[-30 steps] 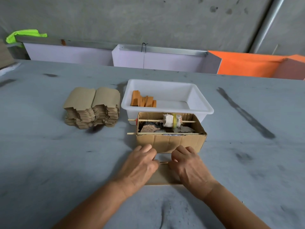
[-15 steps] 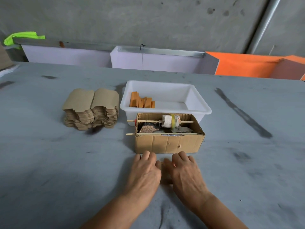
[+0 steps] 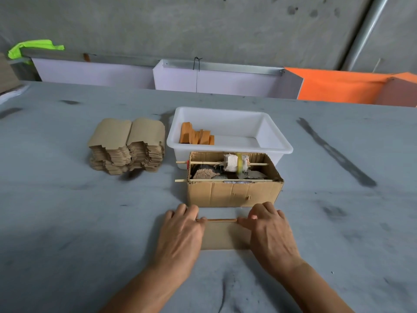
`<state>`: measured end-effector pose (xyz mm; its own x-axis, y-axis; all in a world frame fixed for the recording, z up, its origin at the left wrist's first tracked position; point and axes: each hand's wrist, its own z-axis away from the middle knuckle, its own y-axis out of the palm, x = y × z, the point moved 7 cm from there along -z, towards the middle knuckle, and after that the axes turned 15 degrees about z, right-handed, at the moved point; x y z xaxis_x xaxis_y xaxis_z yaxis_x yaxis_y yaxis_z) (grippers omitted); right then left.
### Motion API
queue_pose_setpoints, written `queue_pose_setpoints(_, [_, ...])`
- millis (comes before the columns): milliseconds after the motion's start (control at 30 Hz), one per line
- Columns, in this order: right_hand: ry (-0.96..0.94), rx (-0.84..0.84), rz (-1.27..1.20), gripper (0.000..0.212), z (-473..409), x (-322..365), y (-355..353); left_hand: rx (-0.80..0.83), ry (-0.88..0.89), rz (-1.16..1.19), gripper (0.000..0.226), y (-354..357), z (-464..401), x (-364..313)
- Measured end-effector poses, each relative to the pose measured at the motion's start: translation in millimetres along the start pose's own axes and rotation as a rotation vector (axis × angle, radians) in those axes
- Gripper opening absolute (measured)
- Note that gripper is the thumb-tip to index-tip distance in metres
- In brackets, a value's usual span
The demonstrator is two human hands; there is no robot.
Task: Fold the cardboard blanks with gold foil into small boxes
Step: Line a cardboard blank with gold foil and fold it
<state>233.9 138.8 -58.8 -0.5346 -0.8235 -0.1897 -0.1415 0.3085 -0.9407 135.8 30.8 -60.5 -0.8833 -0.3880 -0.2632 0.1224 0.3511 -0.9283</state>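
While the left hand (image 3: 180,236) and right hand (image 3: 270,233) press flat, fingers straight, on a brown cardboard blank (image 3: 224,236) (gold edge showing), the open corrugated box (image 3: 232,193) sits touching at 12 o'clock.

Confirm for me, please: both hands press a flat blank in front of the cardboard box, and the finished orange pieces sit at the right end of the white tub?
Not quite. The head view shows the orange pieces at the left end of the white tub; the rest holds.

The grey table (image 3: 67,222) carries a blank stack (image 3: 127,146), white tub (image 3: 274,144), cardboard box (image 3: 234,194) and one flat blank (image 3: 225,237).
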Motion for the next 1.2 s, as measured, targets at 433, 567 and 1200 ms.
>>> queue_pose_setpoints(433, [0.231, 0.016, -0.293, 0.019, -10.7, -9.0, 14.4, -0.128, -0.264, 0.363, 0.019, 9.4, -16.6, 27.6])
queue_pose_setpoints(567, [0.314, 0.011, -0.419, 0.008, -12.2, -16.5, 18.7, -0.123, -0.345, 0.431, 0.013, 11.8, -17.2, 33.6])
queue_pose_setpoints(1200, [0.111, 0.151, -0.683, 0.012, -7.9, -12.9, 15.3, 0.001, -0.39, 0.949, 0.027, 12.3, -17.8, 33.1])
